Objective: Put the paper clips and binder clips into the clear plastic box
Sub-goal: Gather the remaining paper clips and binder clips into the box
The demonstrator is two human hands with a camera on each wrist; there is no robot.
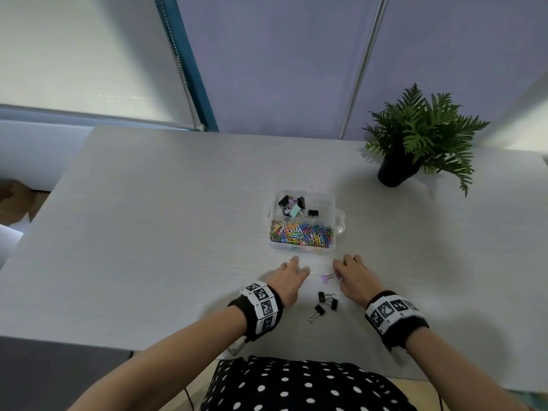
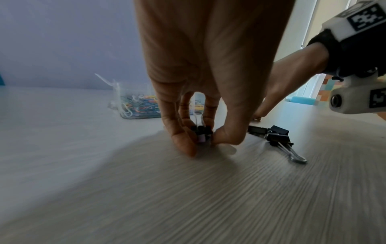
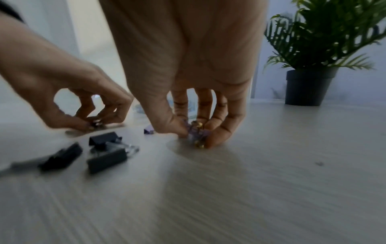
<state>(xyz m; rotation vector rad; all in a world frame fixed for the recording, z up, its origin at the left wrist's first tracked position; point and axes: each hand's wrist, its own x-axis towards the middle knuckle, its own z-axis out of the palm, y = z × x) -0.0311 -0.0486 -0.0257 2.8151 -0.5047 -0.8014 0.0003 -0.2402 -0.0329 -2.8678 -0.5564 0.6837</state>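
Note:
The clear plastic box [image 1: 339,221] stands open on the table; its back compartment holds binder clips [image 1: 293,206] and its front one colourful paper clips [image 1: 301,235]. Just in front of it, my left hand [image 2: 203,140] pinches small black and purple binder clips [image 2: 201,134] against the table. My right hand [image 3: 196,135] pinches a purple binder clip with gold handles [image 3: 196,132] on the table. A loose purple clip [image 1: 327,277] lies between the hands. Three black binder clips [image 1: 326,302] lie nearer to me.
A potted fern [image 1: 415,137] in a black pot stands at the table's back right. The table [image 1: 148,232] is pale wood grain, with its front edge close to my body. A wall and a window blind rise behind the table.

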